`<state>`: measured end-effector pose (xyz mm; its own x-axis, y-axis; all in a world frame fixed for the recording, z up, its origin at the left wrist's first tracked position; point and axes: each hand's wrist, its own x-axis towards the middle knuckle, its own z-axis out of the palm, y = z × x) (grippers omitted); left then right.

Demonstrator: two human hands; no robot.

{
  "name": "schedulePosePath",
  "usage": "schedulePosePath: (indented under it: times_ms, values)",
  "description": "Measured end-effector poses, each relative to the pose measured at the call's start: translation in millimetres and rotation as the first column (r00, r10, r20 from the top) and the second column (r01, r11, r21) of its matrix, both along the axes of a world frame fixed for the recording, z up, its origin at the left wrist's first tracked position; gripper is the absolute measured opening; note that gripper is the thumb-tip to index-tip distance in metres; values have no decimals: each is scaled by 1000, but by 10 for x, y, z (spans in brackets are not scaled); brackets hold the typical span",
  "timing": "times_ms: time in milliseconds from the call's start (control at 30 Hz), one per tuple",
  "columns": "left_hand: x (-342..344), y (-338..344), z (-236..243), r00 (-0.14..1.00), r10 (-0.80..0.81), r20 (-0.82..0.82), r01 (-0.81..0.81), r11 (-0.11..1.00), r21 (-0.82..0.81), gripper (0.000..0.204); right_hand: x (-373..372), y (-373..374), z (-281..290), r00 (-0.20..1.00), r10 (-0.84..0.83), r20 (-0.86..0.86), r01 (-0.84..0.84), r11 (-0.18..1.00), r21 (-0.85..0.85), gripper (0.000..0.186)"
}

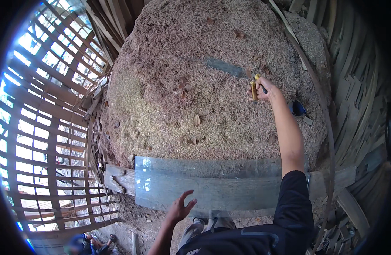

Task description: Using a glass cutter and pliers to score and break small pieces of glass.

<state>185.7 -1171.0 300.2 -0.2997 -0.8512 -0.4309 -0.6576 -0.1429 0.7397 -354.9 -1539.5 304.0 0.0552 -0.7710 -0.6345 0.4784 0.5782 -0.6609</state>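
My right hand (264,88) reaches far out over a heap of wood shavings (161,97). Its fingers are closed round the yellow-and-black handle of what looks like a handsaw (224,67); the grey blade points up and left, low over the shavings. Nearer my body, a clear sheet of glass or plastic (212,191) lies across a long plank (117,178) at the heap's near edge. My left hand (178,209) is above the near edge of the sheet, fingers apart and holding nothing. Whether it touches the sheet I cannot tell.
A small dark blue round object (296,108) lies on the shavings beside my right forearm. Wooden slats (352,85) stack along the right, and a slatted lattice wall (51,127) stands on the left. Another person (87,244) is low at the bottom left.
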Motion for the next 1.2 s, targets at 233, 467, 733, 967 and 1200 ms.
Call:
schedulePosePath:
  times_ms: [233,467,733,967,1200]
  values:
    - [-51,-61,18,998,-61,27,62,998,-4,54,-250,-19,-198,996,39,-78,-44,997,-69,39]
    - [333,684,-369,995,-54,87,40,987,157,59,-342,-208,-383,637,-111,-763,-25,986,-164,29]
    - [710,1288,-340,959,57,278,-146,938,313,64,163,-1023,-651,63,-348,-935,270,908,-320,72]
    - [844,1506,-119,922,156,354,-277,905,324,65,274,-1110,-821,51,-329,-943,323,899,-296,71]
    - [868,1648,-134,912,193,361,-321,884,340,67,194,-1115,-877,107,-424,-899,431,835,-342,65]
